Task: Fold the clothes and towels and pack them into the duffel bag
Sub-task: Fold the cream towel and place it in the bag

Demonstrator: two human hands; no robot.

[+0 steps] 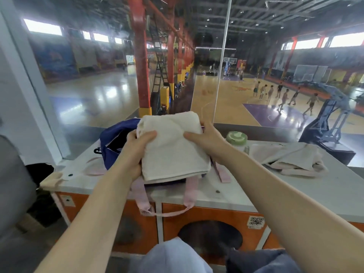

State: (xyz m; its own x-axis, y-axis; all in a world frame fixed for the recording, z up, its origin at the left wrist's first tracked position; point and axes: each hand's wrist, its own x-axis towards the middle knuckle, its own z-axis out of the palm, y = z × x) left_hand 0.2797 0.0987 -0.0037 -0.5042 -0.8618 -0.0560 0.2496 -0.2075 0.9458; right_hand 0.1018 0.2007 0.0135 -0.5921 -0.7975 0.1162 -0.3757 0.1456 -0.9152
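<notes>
— Fingers [136, 137] of the left hand [134, 152] curl round the near-left edge of the folded towel [173, 148], thumb lying on top. See it?

— Yes. And just beyond those fingers, behind and under them, the duffel bag [112, 140] gapes open, dark inside. Its pink straps [167, 212] hang down the front of the counter [275, 194], below the hands.

— So the towel is held flat right over the bag, not in it yet. The right hand [206, 142] clamps the other side, thumb on top, fingers tucked behind the far edge.

— What worries you?

— The fold. It's thick, loosely stacked, and held only at two edges. If either grip slackens as it goes down, I'd guess the layers slide apart and it lands bunched.

— Might also snag on the bag's rim, since the towel looks about as wide as the opening.

— Right of the right hand stands a green-lidded bottle [237, 138], close by. A stray elbow could tip it.

— Farther right lies a crumpled pale garment [293, 160], unfolded, waiting.
</notes>
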